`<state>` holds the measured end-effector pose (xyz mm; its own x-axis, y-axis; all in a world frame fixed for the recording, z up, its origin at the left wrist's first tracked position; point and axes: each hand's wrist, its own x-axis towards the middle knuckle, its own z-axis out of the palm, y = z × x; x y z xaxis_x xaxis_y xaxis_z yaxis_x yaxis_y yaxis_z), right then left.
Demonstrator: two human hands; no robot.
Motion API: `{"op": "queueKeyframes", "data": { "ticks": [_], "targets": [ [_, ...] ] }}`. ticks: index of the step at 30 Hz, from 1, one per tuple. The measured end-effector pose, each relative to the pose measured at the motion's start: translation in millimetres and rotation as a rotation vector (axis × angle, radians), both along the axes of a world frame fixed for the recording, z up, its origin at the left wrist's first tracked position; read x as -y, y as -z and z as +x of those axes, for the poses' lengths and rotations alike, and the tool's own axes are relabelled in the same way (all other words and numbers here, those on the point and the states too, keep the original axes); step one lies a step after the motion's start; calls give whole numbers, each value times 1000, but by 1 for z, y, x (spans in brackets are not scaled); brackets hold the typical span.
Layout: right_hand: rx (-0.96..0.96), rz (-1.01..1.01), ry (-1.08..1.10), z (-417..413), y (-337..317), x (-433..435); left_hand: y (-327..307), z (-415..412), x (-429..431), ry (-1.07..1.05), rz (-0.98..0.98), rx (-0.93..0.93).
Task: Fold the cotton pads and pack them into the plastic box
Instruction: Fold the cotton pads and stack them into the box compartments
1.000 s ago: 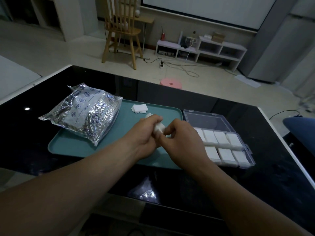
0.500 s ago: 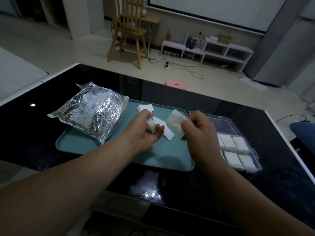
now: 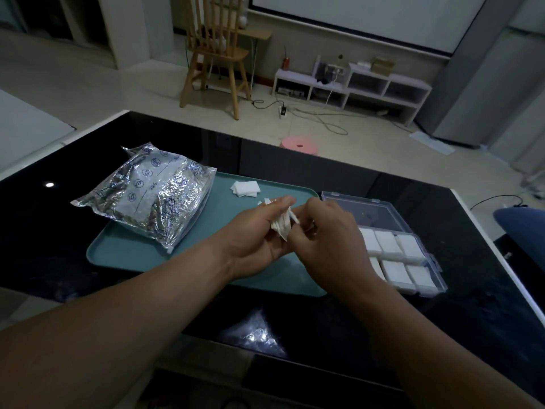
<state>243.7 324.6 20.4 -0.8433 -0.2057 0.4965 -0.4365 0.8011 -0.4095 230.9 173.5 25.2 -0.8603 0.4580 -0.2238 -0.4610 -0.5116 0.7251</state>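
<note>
With left hand (image 3: 253, 234) curled, gripped a crumpled bunch of pads (image 3: 281, 225) above the tray (image 3: 124, 249); with right hand (image 3: 327, 240), fingers bent, pinched the same bunch.

Head-worn camera looks forward and down, close over the black table (image 3: 477, 305)

Tray (image 3: 124, 255) on table (image 3: 44, 231), bag (image 3: 147, 199) on its left half, loose pads (image 3: 245, 188) at its far edge, plastic box (image 3: 368, 214) just right, folded pads (image 3: 386, 242) inside, left hand (image 3: 256, 243) and right hand (image 3: 327, 240) over the tray, held pad (image 3: 281, 225) between them
</note>
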Motion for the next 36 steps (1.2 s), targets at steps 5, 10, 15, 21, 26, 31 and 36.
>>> {"op": "queueKeyframes", "data": {
  "ticks": [5, 10, 15, 21, 26, 31, 36],
  "targets": [
    [21, -7, -111, 1, 0, 1, 2, -3, 4, -10, 39, 40],
    [96, -82, -235, 1, -4, -5, 3, -7, 7, 21, 25, 95],
    [208, -49, -247, -1, -6, -5, 7, -6, 4, 136, -15, 45],
    [306, -88, -277, 0, -5, -10, 11, -4, 5, 174, -81, 14],
    [355, -123, -257, 2, -4, -11, 12, 0, 1, 221, -74, 3],
    [323, -99, -235, 1, -4, -8, 18, -5, -2, 182, -43, 5],
    [278, -118, -144, 4, -5, -18, 20, -10, -12, 128, -45, 39]
  ]
}}
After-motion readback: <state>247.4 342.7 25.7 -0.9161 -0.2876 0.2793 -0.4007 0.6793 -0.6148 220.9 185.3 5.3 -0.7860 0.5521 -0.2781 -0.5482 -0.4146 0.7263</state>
